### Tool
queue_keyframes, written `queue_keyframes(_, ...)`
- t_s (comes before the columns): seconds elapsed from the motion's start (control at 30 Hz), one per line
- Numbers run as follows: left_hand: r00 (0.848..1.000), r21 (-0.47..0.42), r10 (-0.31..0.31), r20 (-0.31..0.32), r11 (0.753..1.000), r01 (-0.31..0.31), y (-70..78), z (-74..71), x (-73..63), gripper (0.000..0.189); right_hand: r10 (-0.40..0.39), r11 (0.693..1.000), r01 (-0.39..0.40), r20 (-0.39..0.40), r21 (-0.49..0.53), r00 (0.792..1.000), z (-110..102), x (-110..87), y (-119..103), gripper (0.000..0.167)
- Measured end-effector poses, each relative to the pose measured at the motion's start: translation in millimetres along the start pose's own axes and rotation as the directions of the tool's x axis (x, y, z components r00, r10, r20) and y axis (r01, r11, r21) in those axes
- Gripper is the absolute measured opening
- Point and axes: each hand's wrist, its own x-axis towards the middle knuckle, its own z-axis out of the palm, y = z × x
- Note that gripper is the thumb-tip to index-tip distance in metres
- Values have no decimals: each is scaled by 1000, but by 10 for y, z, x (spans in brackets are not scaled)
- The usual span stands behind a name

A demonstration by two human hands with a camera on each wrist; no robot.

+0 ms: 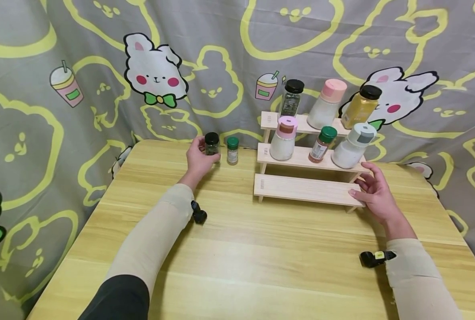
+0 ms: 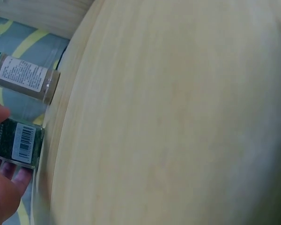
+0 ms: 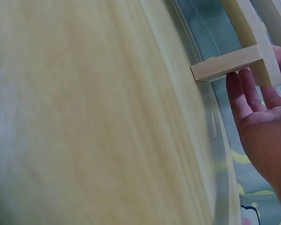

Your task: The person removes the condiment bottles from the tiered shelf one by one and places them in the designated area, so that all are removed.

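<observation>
My left hand (image 1: 200,159) grips a black-capped spice jar (image 1: 211,146) at the table's back left. The left wrist view shows the jar's barcode label (image 2: 24,143), with the thumb on one side and fingers on the other. Just right of it stands a green-capped spice jar (image 1: 232,151) with a white label. My right hand (image 1: 375,195) holds the right end of a three-tier wooden rack (image 1: 309,189), thumb at the bottom shelf's edge. In the right wrist view its fingertips lie against the rack's leg (image 3: 227,63).
The rack's top tier carries a black-capped jar (image 1: 290,102), a pink-capped jar (image 1: 325,106) and a yellow spice bottle (image 1: 359,109). On the middle tier are a pink-lidded shaker (image 1: 283,142), a green-capped red jar (image 1: 320,146) and a grey-lidded shaker (image 1: 349,149). A patterned curtain (image 1: 221,26) hangs behind.
</observation>
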Motion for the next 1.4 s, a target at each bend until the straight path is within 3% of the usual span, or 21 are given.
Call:
queue_keyframes(0.33,1000,10,-10,-12,1000,10,3,1,-11,65,14,1000,-14,-3,-2,1000,19,-1,-17,87)
queue_keyframes(0.7,998,-46,-62,-9,997,62,48,-20,-77,86,15,1000,-15,4,17,1000,8,-2,-12,87)
queue_keyframes(1.03,999,-31,-28,-40,999,27,64,-44,-143,88,10,1000,-11,5,24,1000,7,-1,-4,87)
queue_keyframes(1.4,998,-74,-43,-56,997,38,122,-120,-252,91,17,999,-17,7,44,1000,-3,2,12,87)
